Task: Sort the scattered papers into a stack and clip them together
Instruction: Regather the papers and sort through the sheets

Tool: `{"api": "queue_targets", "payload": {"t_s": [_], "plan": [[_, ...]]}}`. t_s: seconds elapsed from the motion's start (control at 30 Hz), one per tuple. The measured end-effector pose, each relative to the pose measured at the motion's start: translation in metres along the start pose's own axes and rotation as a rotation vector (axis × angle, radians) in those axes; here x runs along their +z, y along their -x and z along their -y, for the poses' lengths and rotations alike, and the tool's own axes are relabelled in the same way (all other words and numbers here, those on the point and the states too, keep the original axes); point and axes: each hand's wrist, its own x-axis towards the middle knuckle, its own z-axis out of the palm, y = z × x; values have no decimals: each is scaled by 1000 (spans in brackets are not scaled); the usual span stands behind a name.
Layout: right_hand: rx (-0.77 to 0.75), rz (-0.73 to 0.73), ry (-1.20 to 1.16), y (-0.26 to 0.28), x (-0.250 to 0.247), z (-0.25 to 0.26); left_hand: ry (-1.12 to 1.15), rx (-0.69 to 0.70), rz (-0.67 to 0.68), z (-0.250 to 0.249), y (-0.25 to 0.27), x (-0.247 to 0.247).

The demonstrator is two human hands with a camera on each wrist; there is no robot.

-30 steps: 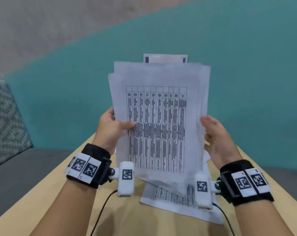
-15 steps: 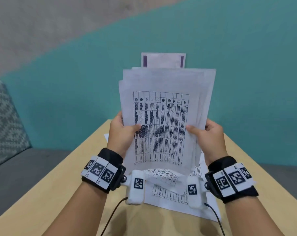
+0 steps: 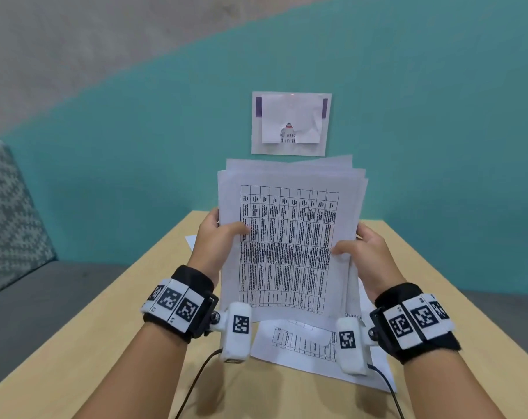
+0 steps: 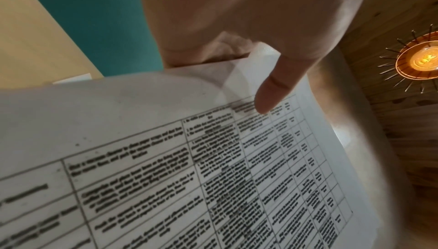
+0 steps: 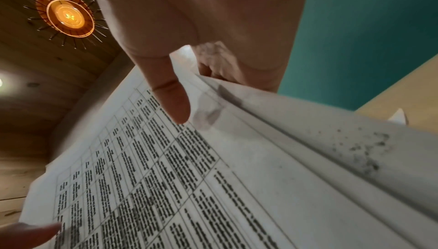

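Fingers behind paper stack (image 3: 290, 237) hidden; table text blurred.

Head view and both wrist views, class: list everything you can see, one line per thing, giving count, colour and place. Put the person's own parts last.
Paper stack: several sheets, white, top one with a black printed table, held upright above the table, edges uneven.
Loose sheets: at least one, white with printed table, flat on the table under the stack.
Table: one, light wood, in front of the person.
Notice: one, white with purple strips, on the teal wall.
Cushion: one, grey patterned, far left.
Ceiling lamp: one, orange, overhead.
Wrist cameras: two, white, below the wrists.
Left hand: grips the stack's left edge, thumb in front.
Right hand: grips the right edge, thumb in front.
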Motion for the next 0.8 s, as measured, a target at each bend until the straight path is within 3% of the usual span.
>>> {"api": "queue_targets", "payload": {"t_s": [0.27, 0.5, 0.8], "plan": [[136, 159, 192, 0, -1, -13, -23, -31, 36, 2, 1, -3], [-7, -10, -63, 1, 0, -3, -2, -57, 74, 1, 6, 1], [-111, -103, -51, 7, 14, 16, -24, 23, 32, -7, 5, 13]]}}
